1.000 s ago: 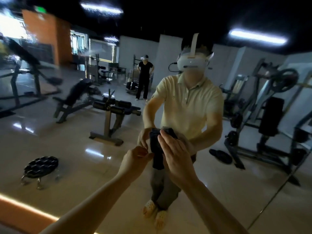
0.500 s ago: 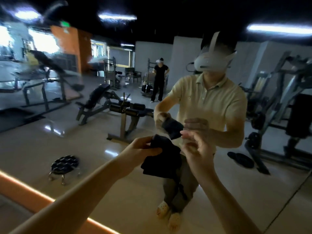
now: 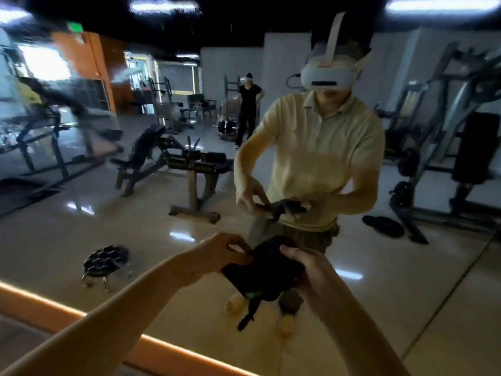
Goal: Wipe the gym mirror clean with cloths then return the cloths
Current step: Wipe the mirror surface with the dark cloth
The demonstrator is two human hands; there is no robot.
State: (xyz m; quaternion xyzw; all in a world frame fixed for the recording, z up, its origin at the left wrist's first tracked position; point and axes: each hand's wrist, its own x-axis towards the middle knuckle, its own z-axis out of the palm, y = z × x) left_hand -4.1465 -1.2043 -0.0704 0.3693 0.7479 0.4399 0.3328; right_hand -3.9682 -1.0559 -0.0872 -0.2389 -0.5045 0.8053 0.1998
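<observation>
The person's left hand [image 3: 225, 256] pinched the near-left edge of the dark, soft, rumpled cloth [image 3: 265, 270], thumb on top and fingers curled under; the right hand [image 3: 306, 270] clasped the opposite edge, fingers wrapped round it; the cloth lay stretched between the two grips, roughly flat, with a narrow dark tail [image 3: 246, 318] hanging below the grip. Beyond the grip stood the large wall-mounted gym mirror [image 3: 54, 226], and the cloth was clear of its glass; under the grip ran the glowing orange base strip [image 3: 81, 313]. A second before, the cloth had been bunched upright and held higher, closer to the glass; since then it had been lowered and spread out between the hands. That suggested wiping was paused while the cloth was refolded, whether for a fresh face or for its return could not be told.
</observation>
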